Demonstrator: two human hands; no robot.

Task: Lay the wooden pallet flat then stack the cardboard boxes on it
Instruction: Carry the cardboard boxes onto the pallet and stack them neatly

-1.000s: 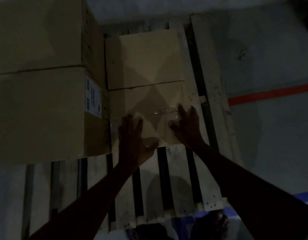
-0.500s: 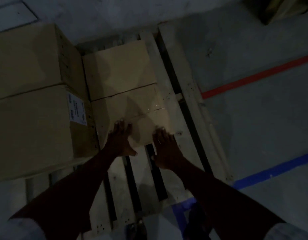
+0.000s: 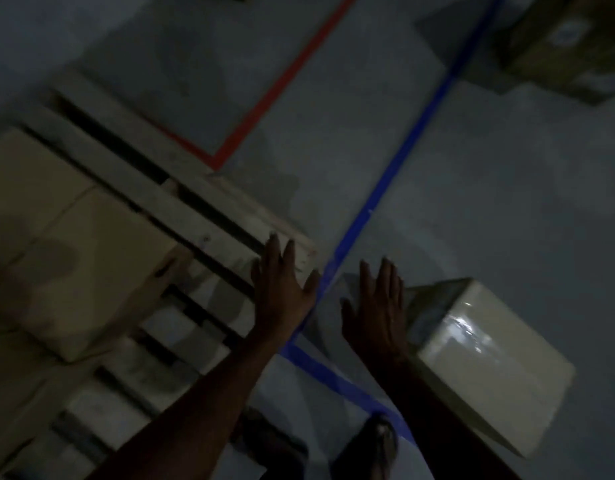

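The wooden pallet point(image 3: 209, 233) lies flat on the floor at the left, its slats running diagonally. Cardboard boxes point(image 3: 81, 258) sit on it at the left edge of the view. Another cardboard box point(image 3: 486, 355), with shiny tape on top, stands on the floor at the lower right. My left hand point(image 3: 282, 289) hangs open over the pallet's near corner, fingers spread, holding nothing. My right hand point(image 3: 375, 306) is open too, just left of the floor box and not gripping it. The scene is dim and blurred.
A red tape line point(image 3: 285, 77) and a blue tape line point(image 3: 403, 161) cross the grey floor. More cardboard point(image 3: 569, 39) sits at the top right corner. My feet point(image 3: 378, 445) show at the bottom.
Both hands have left the small box on the pallet and swung right. The view has turned right, bringing the floor box into sight.
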